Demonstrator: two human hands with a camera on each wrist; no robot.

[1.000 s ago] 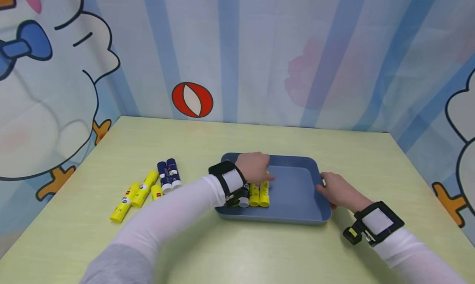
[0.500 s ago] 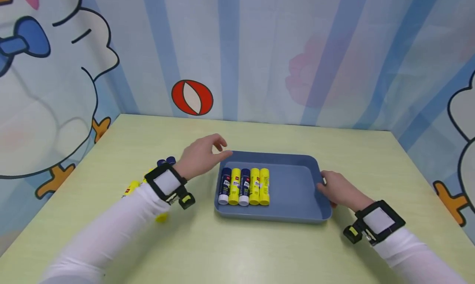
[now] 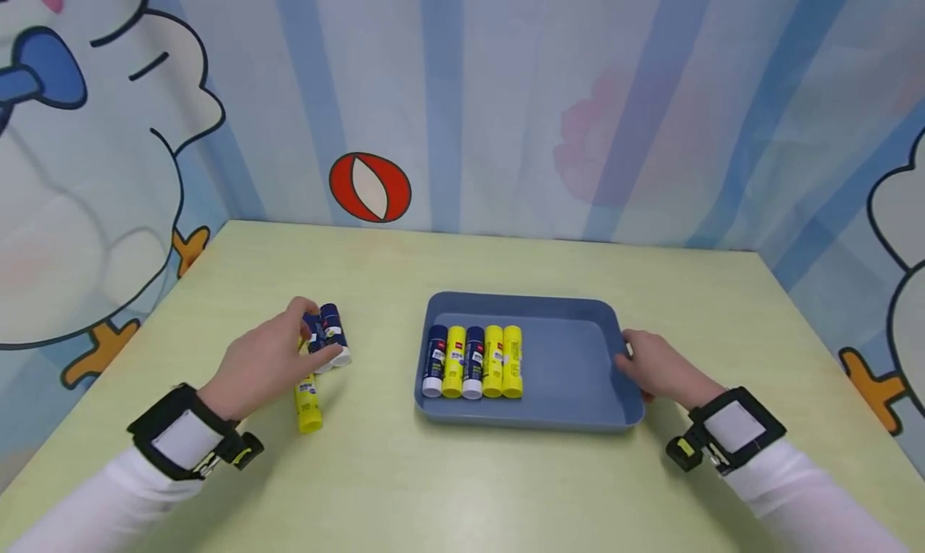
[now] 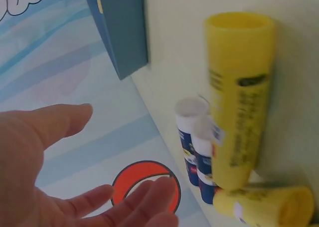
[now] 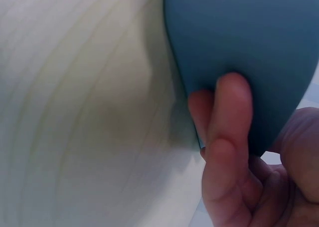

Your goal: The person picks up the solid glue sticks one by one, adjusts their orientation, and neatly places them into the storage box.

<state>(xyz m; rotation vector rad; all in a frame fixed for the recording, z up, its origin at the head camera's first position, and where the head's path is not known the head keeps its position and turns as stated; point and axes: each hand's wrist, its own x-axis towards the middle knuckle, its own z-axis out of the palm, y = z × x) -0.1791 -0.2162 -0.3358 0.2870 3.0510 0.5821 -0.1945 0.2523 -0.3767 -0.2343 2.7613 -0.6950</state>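
Observation:
My left hand (image 3: 265, 359) is over the loose glue sticks at the left, thumb and fingers apart. In the left wrist view its fingers (image 4: 55, 123) hold nothing. Beside it lie a yellow glue stick (image 3: 307, 400) and two dark blue ones with white ends, the outer blue glue stick (image 3: 334, 335) being fully visible. Another yellow glue stick (image 4: 264, 207) shows in the left wrist view; the hand hides it from the head view. My right hand (image 3: 666, 368) grips the right end of the blue-grey tray (image 3: 578, 360), thumb at the rim and fingers against the outer wall (image 5: 239, 37).
Inside the tray, several glue sticks lie side by side along the left, two dark blue and the others yellow, such as the rightmost yellow glue stick (image 3: 512, 362). The pale wooden table (image 3: 462, 489) ends at a printed cloth backdrop (image 3: 499, 95).
My left hand has left the tray and moved left to the loose glue sticks, uncovering the row in the tray. My right hand has stayed on the tray's end.

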